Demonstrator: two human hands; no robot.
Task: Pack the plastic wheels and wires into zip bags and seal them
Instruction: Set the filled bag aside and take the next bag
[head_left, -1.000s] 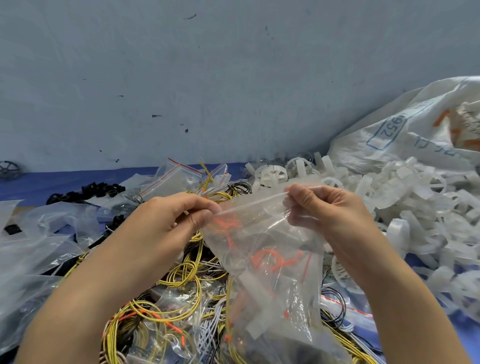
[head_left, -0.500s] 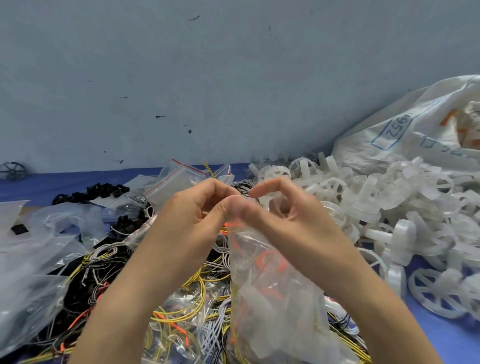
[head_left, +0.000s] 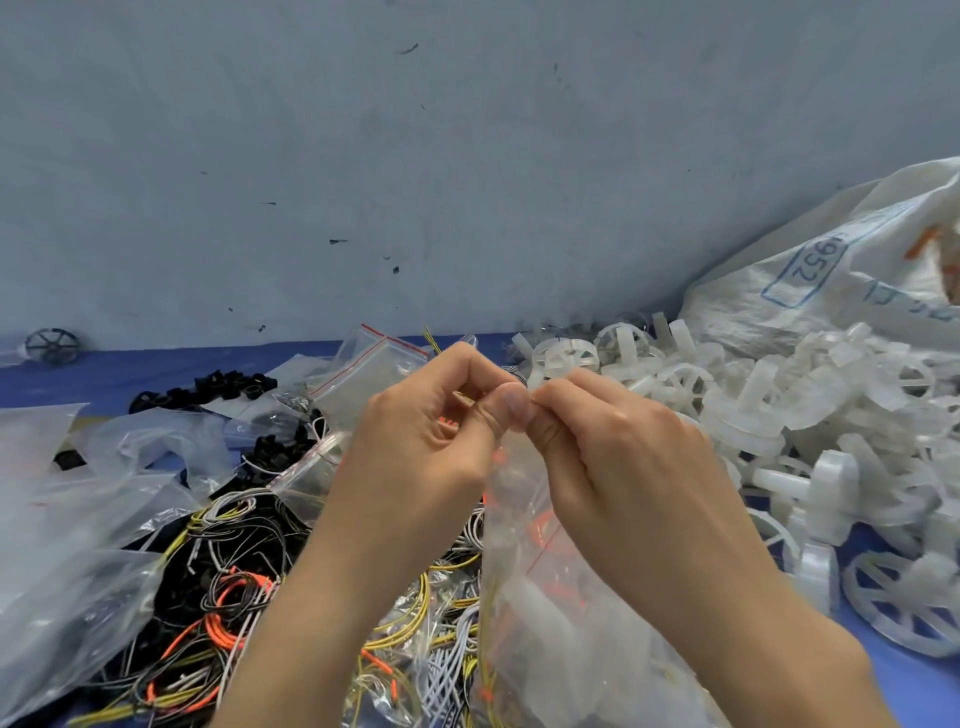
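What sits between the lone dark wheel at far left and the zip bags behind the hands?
Small black parts lie on the blue table between the dark wheel and the zip bags, in the head view.

A single wide-angle view from the person's head faces forward and down, close over the left hand and right hand at centre; tabletop at 9 o'clock, wall at 12 o'clock.

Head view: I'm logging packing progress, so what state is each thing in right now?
zip bag: filled, top pinched by both hands; seal hidden by fingers.
left hand: pinching the bag top.
right hand: pinching the bag top.
wires: loose pile, unpacked.
white wheels: heaped loose, unpacked.
spare zip bags: empty, behind the hands.
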